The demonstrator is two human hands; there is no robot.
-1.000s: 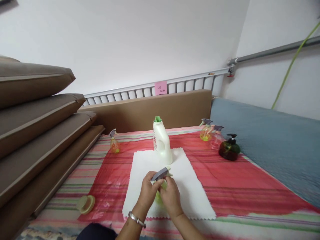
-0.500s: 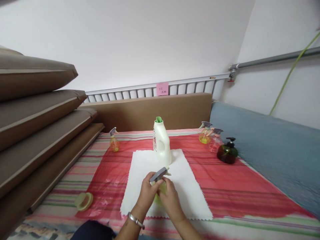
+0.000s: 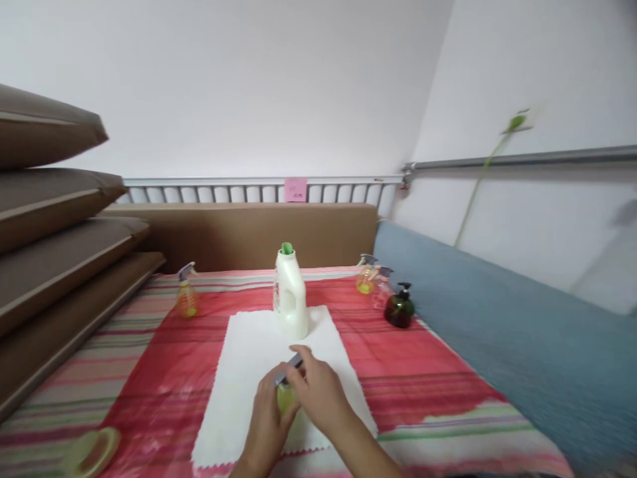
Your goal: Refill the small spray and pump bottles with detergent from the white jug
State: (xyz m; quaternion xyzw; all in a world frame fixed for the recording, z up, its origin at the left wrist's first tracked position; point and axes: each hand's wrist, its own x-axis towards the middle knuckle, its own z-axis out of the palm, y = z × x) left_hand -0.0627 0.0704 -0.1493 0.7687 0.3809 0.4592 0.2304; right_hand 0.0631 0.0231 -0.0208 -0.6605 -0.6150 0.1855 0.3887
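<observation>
The white cloth (image 3: 249, 372) bears a white jug (image 3: 293, 295) on its far part. Over its near part, the right hand (image 3: 321, 392) and left hand (image 3: 266, 413) grasp a spray bottle (image 3: 285, 398): left around the body, right at the gray head (image 3: 295, 360).

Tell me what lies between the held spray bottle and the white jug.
In the head view, white cloth spans the stretch from the held bottle to the white jug, with part of the right hand over it.
</observation>
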